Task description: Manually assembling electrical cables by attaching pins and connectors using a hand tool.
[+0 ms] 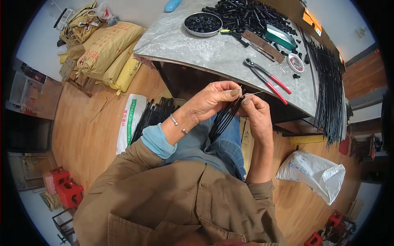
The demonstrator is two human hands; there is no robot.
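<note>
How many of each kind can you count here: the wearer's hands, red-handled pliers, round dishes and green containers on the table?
Hands: 2 (left hand, right hand)
Red-handled pliers: 1
Round dishes: 2 (large round dish, small white dish)
Green container: 1
Total: 6

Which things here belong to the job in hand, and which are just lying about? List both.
Job in hand:
black strands, at left hand and right hand fingertips
thin pale strand beside them
perhaps red-handled pliers, round dish of black parts, long black rods

Seemingly lying about:
yellow sacks
white sack at right
red stools at left
</note>
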